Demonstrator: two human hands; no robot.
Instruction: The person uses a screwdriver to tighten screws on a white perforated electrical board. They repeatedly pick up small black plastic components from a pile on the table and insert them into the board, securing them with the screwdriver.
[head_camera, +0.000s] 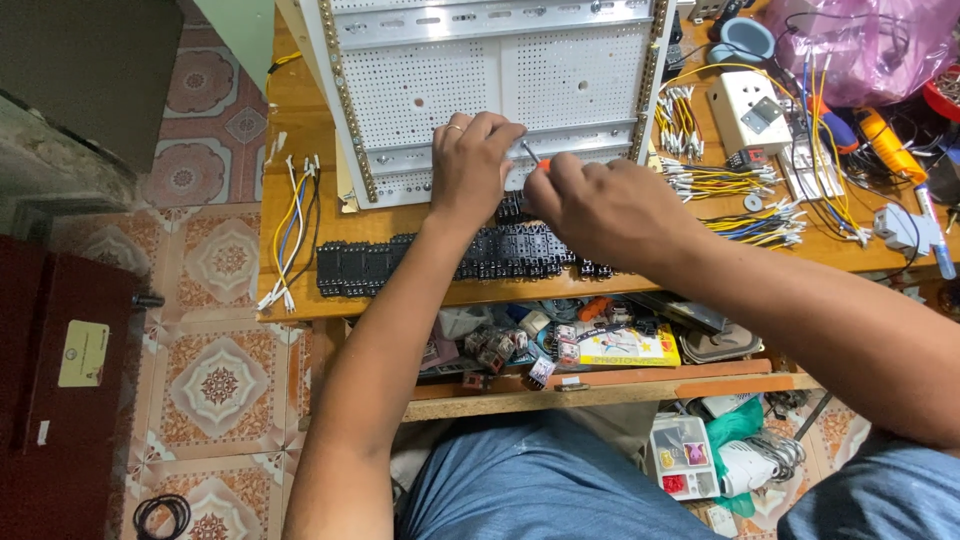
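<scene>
The right hand (600, 205) had its fingers curled tight around a small screwdriver (532, 155), tip at the lower rail of the white perforated panel (480, 80). The left hand (470, 160) rested on that rail, fingers bent, whether gripping anything unclear. Black relay sockets (420, 262) lay in rows on the wooden table (300, 150) beneath the wrists, with bundled wires (735, 180) to the right.

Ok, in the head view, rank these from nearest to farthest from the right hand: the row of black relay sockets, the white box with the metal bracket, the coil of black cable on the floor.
1. Row of black relay sockets: just below the right hand, on the table.
2. White box with metal bracket: up and to the right on the table.
3. Coil of black cable: far lower left, on the tiled floor.
</scene>
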